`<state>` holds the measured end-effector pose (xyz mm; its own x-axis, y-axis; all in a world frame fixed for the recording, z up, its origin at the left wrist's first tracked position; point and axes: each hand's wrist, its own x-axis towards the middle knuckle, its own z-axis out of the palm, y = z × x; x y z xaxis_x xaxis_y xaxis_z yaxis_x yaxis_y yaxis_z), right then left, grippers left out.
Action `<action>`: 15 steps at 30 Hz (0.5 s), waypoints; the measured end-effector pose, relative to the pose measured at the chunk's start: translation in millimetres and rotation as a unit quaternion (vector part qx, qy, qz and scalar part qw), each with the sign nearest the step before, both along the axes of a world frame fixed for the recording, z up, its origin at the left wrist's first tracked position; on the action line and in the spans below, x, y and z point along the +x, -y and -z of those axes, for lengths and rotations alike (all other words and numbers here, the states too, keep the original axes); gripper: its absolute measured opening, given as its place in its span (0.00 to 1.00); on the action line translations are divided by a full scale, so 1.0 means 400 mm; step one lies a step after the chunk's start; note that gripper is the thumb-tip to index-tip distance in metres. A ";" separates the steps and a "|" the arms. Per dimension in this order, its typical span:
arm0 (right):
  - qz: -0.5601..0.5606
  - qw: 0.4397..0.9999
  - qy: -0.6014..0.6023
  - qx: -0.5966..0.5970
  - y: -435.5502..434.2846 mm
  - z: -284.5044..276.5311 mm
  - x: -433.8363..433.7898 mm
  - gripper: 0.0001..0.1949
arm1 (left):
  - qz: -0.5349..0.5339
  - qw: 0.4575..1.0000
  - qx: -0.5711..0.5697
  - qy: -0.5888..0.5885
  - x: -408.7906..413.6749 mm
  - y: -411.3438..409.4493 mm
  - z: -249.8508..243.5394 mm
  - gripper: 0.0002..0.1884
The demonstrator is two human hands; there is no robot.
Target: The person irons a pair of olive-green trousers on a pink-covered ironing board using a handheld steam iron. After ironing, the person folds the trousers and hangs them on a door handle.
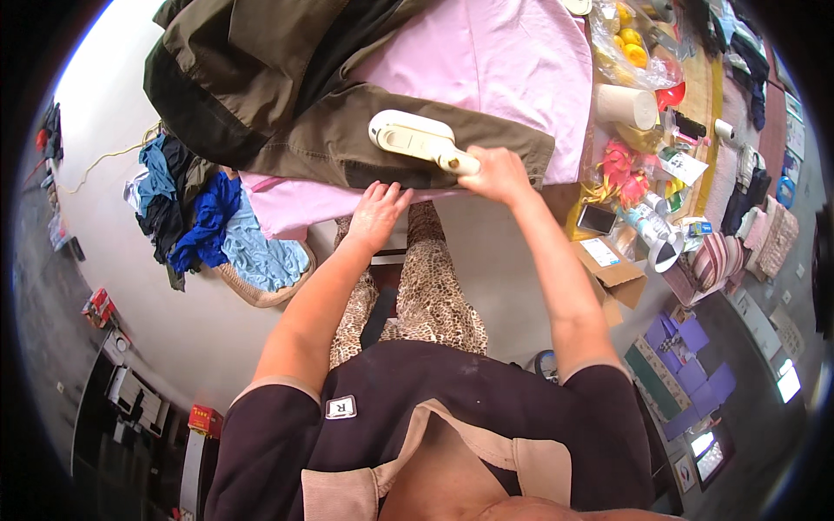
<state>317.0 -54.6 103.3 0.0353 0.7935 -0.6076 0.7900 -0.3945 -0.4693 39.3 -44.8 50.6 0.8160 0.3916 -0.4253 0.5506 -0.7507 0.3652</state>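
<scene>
My right hand (500, 174) grips the handle of a white handheld garment iron (414, 138). The iron's head lies over the sleeve or leg of an olive-brown garment (306, 153) with black panels. That garment is spread over a pink cloth (482, 58) covering the surface before me. My left hand (378, 215) rests fingertips-first on the garment's near edge, by a dark patch, fingers slightly apart and holding nothing. The underside of the iron is hidden.
At the right stand a white paper roll (627, 107), a bag of yellow fruit (630, 49), dragon fruit (622, 172), a phone (596, 219) and an open cardboard box (612, 273). Crumpled clothes (205, 215) lie on a woven-edged seat (260, 296) at the left.
</scene>
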 end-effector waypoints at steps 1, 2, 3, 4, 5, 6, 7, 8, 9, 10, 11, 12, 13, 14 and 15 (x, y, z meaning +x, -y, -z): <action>-0.017 1.000 0.003 0.009 -0.017 0.013 0.014 0.15 | -0.022 0.999 0.008 0.033 -0.007 0.003 0.009 0.37; -0.013 1.000 0.007 0.011 -0.017 0.021 0.034 0.15 | -0.044 0.997 0.016 0.066 -0.015 0.007 0.023 0.38; -0.010 1.000 0.013 0.013 -0.008 0.025 0.061 0.15 | -0.066 0.992 0.024 0.101 -0.019 0.010 0.034 0.39; 0.018 1.000 0.021 0.006 0.012 0.016 0.090 0.17 | -0.054 0.994 0.024 0.093 -0.019 0.007 0.026 0.40; 0.041 0.998 0.041 -0.013 0.039 0.022 0.131 0.18 | -0.051 0.995 0.026 0.083 -0.017 0.012 0.030 0.40; 0.064 0.996 0.045 -0.033 0.066 0.015 0.172 0.19 | -0.048 0.996 0.029 0.075 -0.013 0.016 0.036 0.40; 0.087 0.995 0.051 -0.009 0.112 0.025 0.216 0.18 | -0.043 0.996 0.033 0.066 -0.010 0.018 0.040 0.39; 0.102 0.993 0.059 -0.001 0.124 0.007 0.230 0.16 | -0.050 0.996 0.030 0.061 -0.008 0.022 0.041 0.39; 0.116 0.991 0.068 0.007 0.129 -0.017 0.233 0.15 | -0.057 0.996 0.026 0.055 -0.006 0.026 0.042 0.38; 0.120 0.991 0.052 -0.011 0.119 -0.039 0.221 0.15 | -0.063 0.997 0.024 0.048 -0.005 0.028 0.044 0.38; 0.125 0.991 0.036 -0.030 0.104 -0.060 0.205 0.15 | -0.065 0.996 0.025 0.046 -0.006 0.030 0.046 0.38; 0.131 0.990 0.021 -0.049 0.090 -0.078 0.183 0.15 | -0.065 0.996 0.026 0.045 -0.008 0.033 0.048 0.37; 0.121 0.992 -0.007 -0.044 0.078 -0.080 0.153 0.15 | -0.065 0.997 0.029 0.042 -0.009 0.032 0.047 0.37; 0.107 0.993 -0.020 -0.036 0.064 -0.060 0.117 0.16 | -0.062 0.997 0.030 0.037 -0.009 0.032 0.047 0.37; 0.081 0.996 -0.015 -0.027 0.050 -0.035 0.078 0.16 | -0.058 0.997 0.031 0.031 -0.009 0.033 0.044 0.37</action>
<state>348.1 -74.5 117.1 0.1413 0.7449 -0.6521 0.6997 -0.5411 -0.4666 35.9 -57.8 32.8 0.7881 0.5082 -0.3474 0.6122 -0.7058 0.3565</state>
